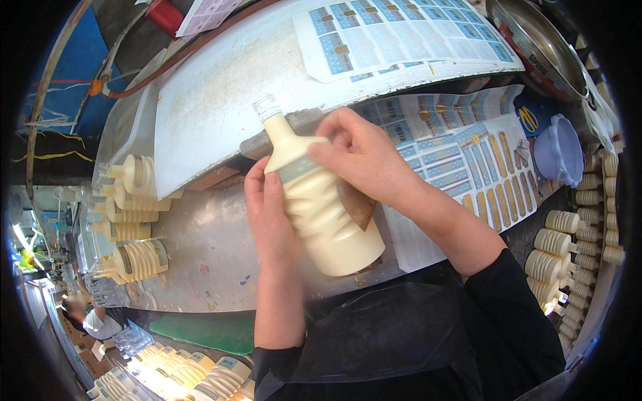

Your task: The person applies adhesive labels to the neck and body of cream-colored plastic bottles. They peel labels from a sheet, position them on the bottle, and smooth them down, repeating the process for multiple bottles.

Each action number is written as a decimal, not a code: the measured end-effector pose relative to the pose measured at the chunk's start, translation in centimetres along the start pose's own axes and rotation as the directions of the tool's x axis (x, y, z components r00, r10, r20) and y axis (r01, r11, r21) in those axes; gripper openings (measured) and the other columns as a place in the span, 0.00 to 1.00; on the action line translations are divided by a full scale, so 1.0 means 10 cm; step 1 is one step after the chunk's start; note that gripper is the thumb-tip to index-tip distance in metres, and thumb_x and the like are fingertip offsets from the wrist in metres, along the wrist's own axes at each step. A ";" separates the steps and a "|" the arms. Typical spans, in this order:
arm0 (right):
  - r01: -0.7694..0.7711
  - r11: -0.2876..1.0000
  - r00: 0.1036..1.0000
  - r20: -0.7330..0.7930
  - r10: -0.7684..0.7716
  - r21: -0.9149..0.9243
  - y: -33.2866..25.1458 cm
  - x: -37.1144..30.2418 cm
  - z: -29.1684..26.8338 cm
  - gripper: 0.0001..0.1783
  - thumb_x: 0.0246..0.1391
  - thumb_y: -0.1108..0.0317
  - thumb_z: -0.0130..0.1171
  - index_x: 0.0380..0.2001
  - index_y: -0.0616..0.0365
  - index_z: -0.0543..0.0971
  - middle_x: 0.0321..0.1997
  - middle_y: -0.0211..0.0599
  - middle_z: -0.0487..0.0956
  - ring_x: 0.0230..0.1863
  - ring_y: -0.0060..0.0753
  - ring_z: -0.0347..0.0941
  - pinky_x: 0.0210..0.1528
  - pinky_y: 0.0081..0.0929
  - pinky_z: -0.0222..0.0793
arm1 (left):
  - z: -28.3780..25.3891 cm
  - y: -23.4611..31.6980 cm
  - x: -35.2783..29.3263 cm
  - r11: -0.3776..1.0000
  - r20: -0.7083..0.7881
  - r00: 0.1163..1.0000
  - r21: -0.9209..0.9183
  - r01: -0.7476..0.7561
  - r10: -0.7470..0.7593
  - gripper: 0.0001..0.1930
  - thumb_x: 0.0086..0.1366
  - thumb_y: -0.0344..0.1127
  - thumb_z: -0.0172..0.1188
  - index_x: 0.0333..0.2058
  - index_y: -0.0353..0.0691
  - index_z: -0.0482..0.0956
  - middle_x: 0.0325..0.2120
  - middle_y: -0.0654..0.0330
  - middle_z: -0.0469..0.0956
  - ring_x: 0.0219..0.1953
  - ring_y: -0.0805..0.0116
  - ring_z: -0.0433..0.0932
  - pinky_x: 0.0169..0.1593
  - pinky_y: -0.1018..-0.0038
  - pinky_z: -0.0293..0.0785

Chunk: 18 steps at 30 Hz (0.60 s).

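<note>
A cream-coloured bottle [321,220] with ridged sides and a clear threaded neck leans on the bench in front of me, its neck pointing away and to the left. Around its upper body lies a pale blue-green label strip [299,169]. My left hand [269,204] grips the bottle's left side, with thumb and fingers closed on it. Across the right shoulder comes my right hand [351,150], thumb pressed at the label's edge and fingers curled. Below that hand, a brown flat pointed piece [360,208] shows against the bottle; I cannot tell what it is.
Label sheets [461,167] lie right of the bottle, more sheets [401,37] on the white board [221,87]. Labelled bottles [140,259] lie at left; others are stacked far right. A lilac bucket [558,150] and metal pan [542,47] stand right. Another person [100,324] is lower left.
</note>
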State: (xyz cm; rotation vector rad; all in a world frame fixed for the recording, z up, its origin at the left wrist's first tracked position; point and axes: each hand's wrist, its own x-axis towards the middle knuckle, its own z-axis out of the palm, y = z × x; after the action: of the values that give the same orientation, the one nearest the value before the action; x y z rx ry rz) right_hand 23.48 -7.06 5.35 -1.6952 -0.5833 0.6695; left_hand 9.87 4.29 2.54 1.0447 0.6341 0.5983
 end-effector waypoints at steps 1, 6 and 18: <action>-0.007 1.000 1.000 0.008 0.007 -0.006 0.00 0.00 -0.01 0.19 0.61 0.56 0.67 0.43 0.61 0.77 0.26 0.31 0.77 0.29 0.22 0.72 0.34 0.27 0.69 | 0.00 0.00 0.00 1.000 -0.002 1.000 0.003 -0.002 0.002 0.17 0.80 0.38 0.49 0.62 0.39 0.66 0.52 0.57 0.76 0.51 0.71 0.77 0.55 0.71 0.77; -0.013 0.956 0.999 0.033 0.004 0.293 0.17 0.02 -0.12 0.13 0.70 0.62 0.56 0.49 0.59 0.79 0.36 0.25 0.76 0.37 0.13 0.68 0.40 0.15 0.66 | -0.06 -0.07 -0.01 1.000 -0.008 1.000 -0.003 -0.021 0.021 0.26 0.81 0.48 0.44 0.67 0.35 0.63 0.60 0.52 0.73 0.61 0.63 0.73 0.64 0.64 0.71; 0.024 0.995 0.999 -0.028 -0.021 0.097 0.05 -0.28 -0.12 0.17 0.70 0.66 0.54 0.54 0.61 0.84 0.30 0.23 0.77 0.30 0.11 0.67 0.33 0.15 0.64 | -0.17 0.03 -0.25 0.990 0.164 0.977 0.063 0.129 -0.138 0.32 0.69 0.35 0.58 0.69 0.34 0.61 0.61 0.52 0.73 0.60 0.61 0.75 0.64 0.64 0.72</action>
State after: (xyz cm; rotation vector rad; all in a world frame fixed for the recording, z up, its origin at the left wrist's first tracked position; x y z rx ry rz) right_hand 22.37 -9.92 5.38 -1.6019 -0.5415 0.6480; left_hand 6.91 3.64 2.71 1.0798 0.5685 0.3730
